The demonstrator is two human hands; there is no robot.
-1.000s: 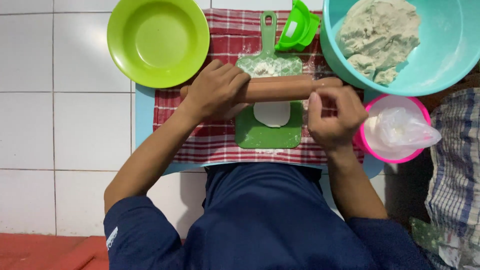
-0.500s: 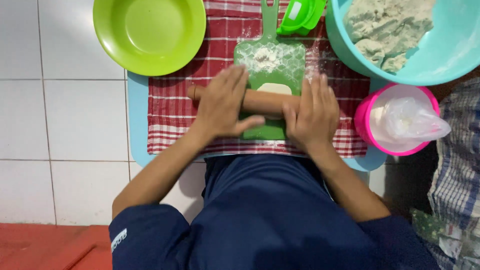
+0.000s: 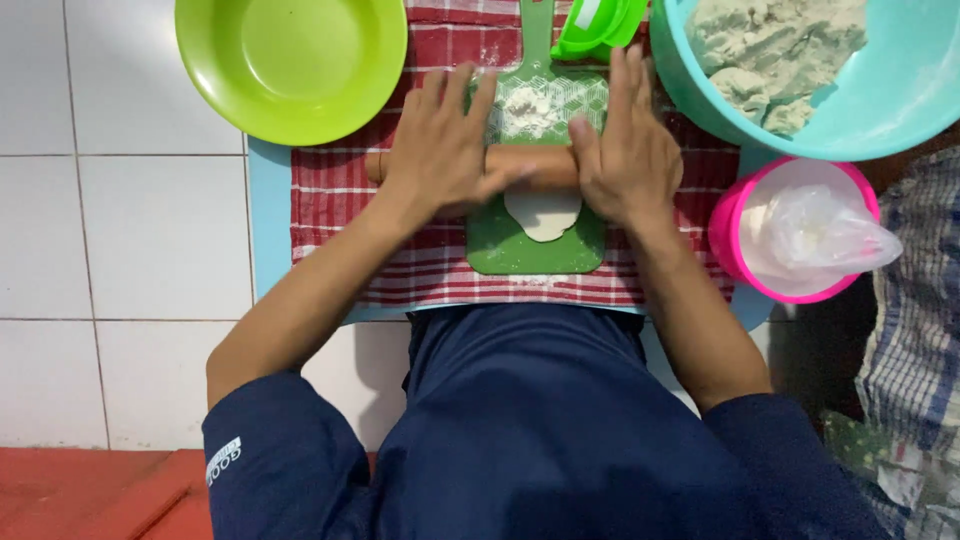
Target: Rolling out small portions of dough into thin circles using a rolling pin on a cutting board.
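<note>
Your left hand [image 3: 440,150] lies flat, fingers spread, on the wooden rolling pin [image 3: 525,165]; your right hand [image 3: 625,150] presses likewise. Between them (on the green board [image 3: 500,250]) the dough disc [image 3: 543,212] flattens, mid-rolling; next, I judge, even pressure forward.

Carrier: white tiled floor [image 3: 130,230], grey grout lines, red strip [image 3: 90,490] at 7 o'clock. On it a light blue board [image 3: 268,230], edge showing at 9 o'clock of the cloth and again at 4 o'clock. Red-and-white checked cloth [image 3: 340,215] lies flat on the board and covers most of it. On the cloth: green cutting board [image 3: 530,255] at centre, handle toward 12 o'clock. Lime green bowl [image 3: 290,60] at 11 o'clock overlaps the cloth's corner. Teal bowl [image 3: 900,90] at 1 o'clock, pink tub [image 3: 730,230] at 3 o'clock touching the board edge. Blue plaid fabric [image 3: 920,300] on the floor at far 3 o'clock.
</note>
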